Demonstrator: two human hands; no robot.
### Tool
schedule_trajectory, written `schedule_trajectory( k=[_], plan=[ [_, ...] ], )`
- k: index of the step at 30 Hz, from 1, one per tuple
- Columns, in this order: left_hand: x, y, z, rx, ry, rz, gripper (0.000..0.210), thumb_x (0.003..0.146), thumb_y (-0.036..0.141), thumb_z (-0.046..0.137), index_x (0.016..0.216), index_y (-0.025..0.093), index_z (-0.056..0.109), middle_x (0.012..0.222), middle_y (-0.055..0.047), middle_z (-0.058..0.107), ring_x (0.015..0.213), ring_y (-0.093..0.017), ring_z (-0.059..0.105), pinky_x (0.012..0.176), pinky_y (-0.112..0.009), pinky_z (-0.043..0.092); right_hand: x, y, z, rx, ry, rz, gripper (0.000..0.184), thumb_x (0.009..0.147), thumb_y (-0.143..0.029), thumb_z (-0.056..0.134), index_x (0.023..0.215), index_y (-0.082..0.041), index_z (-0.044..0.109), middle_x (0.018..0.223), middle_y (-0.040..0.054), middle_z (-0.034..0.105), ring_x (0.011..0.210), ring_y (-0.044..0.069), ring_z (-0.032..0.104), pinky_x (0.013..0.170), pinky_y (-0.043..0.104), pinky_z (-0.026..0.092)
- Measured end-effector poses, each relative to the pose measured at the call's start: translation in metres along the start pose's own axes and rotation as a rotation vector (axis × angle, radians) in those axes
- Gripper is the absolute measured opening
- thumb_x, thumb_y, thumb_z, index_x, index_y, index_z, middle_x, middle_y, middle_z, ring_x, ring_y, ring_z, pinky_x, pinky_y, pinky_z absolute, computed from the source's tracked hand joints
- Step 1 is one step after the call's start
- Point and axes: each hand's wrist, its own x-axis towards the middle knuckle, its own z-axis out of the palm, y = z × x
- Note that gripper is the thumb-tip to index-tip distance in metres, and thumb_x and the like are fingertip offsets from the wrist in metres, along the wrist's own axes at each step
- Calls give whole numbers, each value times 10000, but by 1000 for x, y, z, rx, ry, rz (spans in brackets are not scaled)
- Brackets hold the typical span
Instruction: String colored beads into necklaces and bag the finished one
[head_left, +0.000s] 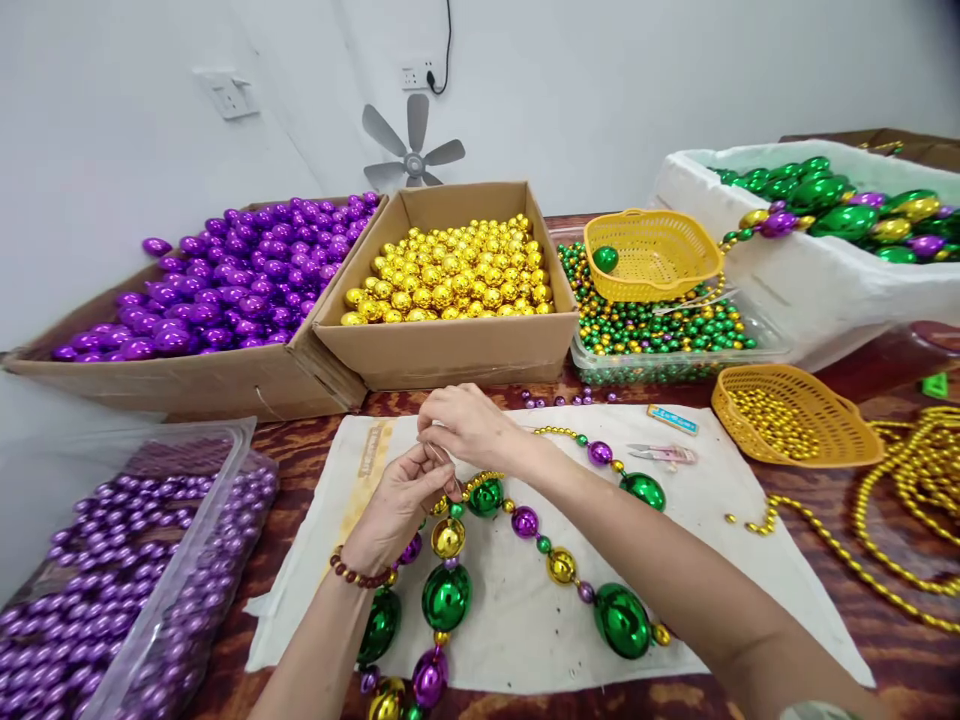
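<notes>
My left hand point(411, 492), with a bead bracelet on its wrist, is closed in a pinch above the cloth. A thin thread point(454, 484) shows at its fingertips and runs down toward a garland of beads. My right hand point(466, 428) is closed too, its fingertips meeting the left ones; what they pinch is hidden. Under the hands, the garland has small gold beads point(484, 482), a gold ball point(448, 538), a large green bead point(446, 598) and purple beads point(430, 678). Another strand branches right to a large green bead point(622, 620), passing beneath my right forearm.
A white cloth point(540, 650) covers the table's middle, with snips point(660, 454) on it. Behind stand boxes of purple beads point(247, 275) and gold balls point(457, 275), plus a tub of small beads point(660, 335). Yellow baskets point(847, 430) and gold bead strings point(825, 545) lie right.
</notes>
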Motion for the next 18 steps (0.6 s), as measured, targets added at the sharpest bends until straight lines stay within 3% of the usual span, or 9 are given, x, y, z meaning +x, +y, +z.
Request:
schedule_trajectory(
  k=[3, 5, 7, 9, 13, 18],
  plan=[
    [-3, 1, -1, -48, 46, 28, 152, 814, 243, 704, 792, 171, 573, 659, 13, 616, 627, -111, 597, 640, -220, 457, -2, 3, 3, -86, 52, 27, 238, 900, -128, 538, 1117, -182, 621, 1241, 115, 599, 1189, 269, 453, 1029, 450, 239],
    [-5, 1, -1, -62, 52, 34, 144, 829, 241, 688, 800, 172, 566, 670, 10, 615, 649, -116, 600, 654, -225, 455, -13, 8, 1, -96, 8, 20, 290, 908, -108, 511, 1172, -173, 613, 1215, 105, 637, 1139, 244, 519, 981, 402, 315],
    [-6, 0, -2, -60, 47, 35, 132, 844, 236, 670, 809, 173, 559, 684, 5, 619, 662, -118, 601, 661, -229, 451, -27, 11, -1, -89, -83, -13, 257, 883, -107, 561, 1098, -205, 663, 1065, 38, 715, 983, 193, 609, 879, 315, 388],
    [-7, 1, -1, -46, 43, 40, 120, 853, 227, 659, 822, 175, 555, 700, 4, 623, 678, -121, 605, 677, -234, 449, -39, 11, -2, -100, -126, -32, 161, 881, -132, 597, 968, -214, 705, 935, 7, 740, 878, 174, 627, 842, 300, 383],
    [-9, 6, -2, 46, 40, 51, 125, 853, 214, 656, 801, 175, 550, 767, -7, 635, 754, -132, 608, 731, -249, 445, -56, 1, -6, -146, -107, -31, 195, 942, -188, 548, 845, -184, 718, 841, 49, 711, 855, 201, 583, 836, 356, 320],
    [-12, 12, -7, 171, 38, 65, 157, 801, 196, 709, 765, 172, 558, 822, -5, 627, 769, -123, 569, 736, -248, 442, -63, -9, -11, -45, -174, -46, 127, 876, -196, 643, 792, -199, 737, 807, 36, 674, 851, 205, 581, 838, 352, 328]
  ],
)
